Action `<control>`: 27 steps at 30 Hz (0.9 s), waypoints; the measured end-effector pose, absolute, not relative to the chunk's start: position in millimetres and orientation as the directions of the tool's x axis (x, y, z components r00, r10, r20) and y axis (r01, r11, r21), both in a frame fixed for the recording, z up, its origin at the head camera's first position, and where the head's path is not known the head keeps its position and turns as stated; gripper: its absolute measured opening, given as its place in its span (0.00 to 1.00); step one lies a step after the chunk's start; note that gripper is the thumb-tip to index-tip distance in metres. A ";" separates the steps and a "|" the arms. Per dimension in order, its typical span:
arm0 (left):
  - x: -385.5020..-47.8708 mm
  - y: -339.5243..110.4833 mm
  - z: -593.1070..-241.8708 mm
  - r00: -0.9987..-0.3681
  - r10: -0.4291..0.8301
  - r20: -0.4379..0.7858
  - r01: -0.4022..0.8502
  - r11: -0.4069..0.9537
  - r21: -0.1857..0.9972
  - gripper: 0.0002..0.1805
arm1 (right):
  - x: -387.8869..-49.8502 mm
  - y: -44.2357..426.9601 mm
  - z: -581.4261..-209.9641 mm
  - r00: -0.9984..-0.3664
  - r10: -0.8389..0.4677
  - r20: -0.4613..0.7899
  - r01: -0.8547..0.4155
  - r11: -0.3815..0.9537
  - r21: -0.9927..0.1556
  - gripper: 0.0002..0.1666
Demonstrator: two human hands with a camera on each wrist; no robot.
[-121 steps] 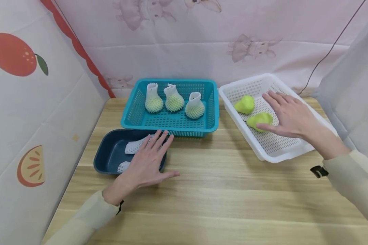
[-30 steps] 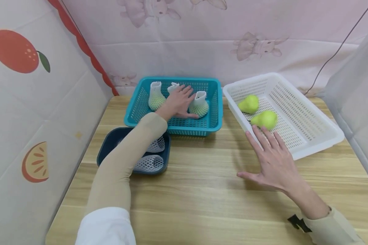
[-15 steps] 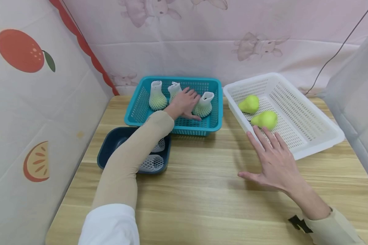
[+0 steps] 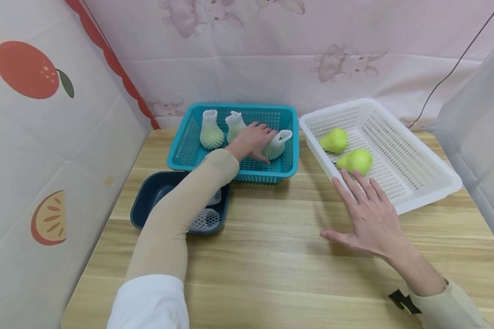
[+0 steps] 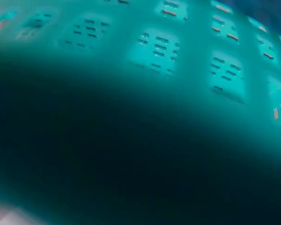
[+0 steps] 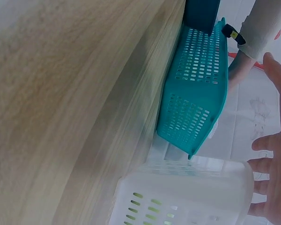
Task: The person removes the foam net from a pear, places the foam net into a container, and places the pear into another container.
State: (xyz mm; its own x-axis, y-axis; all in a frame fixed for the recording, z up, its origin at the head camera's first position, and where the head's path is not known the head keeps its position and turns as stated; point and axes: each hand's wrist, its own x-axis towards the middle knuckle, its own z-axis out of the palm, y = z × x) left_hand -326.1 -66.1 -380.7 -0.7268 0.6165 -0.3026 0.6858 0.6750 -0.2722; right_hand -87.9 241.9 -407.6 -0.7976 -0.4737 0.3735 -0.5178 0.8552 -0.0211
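Three pears in white foam net sleeves stand in a teal basket [image 4: 263,172]. My left hand [image 4: 251,139] reaches in with extended fingers and touches the left side of the rightmost sleeved pear [image 4: 276,147], which tilts right. The hand partly covers the middle sleeved pear [image 4: 233,125]; the left one [image 4: 211,133] stands upright. The left wrist view holds only blurred teal wall and darkness. My right hand [image 4: 372,217] is spread at the front-left edge of a white basket [image 4: 411,151], near two bare green pears [image 4: 356,161]; whether it touches the rim I cannot tell.
A navy basin [image 4: 150,201] with foam net sleeves [image 4: 206,219] stands in front of the teal basket, partly behind my left forearm [image 4: 169,210]. All stand on a wooden table [image 4: 280,265]. Printed cloth walls [image 4: 271,68] enclose the table at the back and sides.
My left hand came from above the navy basin into the teal basket and moved right. The rightmost sleeved pear shifted and tilted right. My right hand drew back from over the bare pears.
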 end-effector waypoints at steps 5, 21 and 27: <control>-325.6 -63.8 -386.7 -0.725 0.627 -0.285 0.688 0.662 -0.298 0.59 | -87.7 242.6 -408.0 -0.793 -0.475 0.381 -0.520 0.854 -0.016 0.74; -323.5 -64.2 -395.4 -0.721 0.642 -0.261 0.693 0.662 -0.286 0.58 | -87.8 243.2 -409.7 -0.790 -0.477 0.385 -0.521 0.853 -0.013 0.74; -321.3 -67.2 -391.6 -0.728 0.635 -0.259 0.686 0.673 -0.277 0.57 | -88.5 243.4 -408.0 -0.801 -0.473 0.367 -0.515 0.857 -0.020 0.74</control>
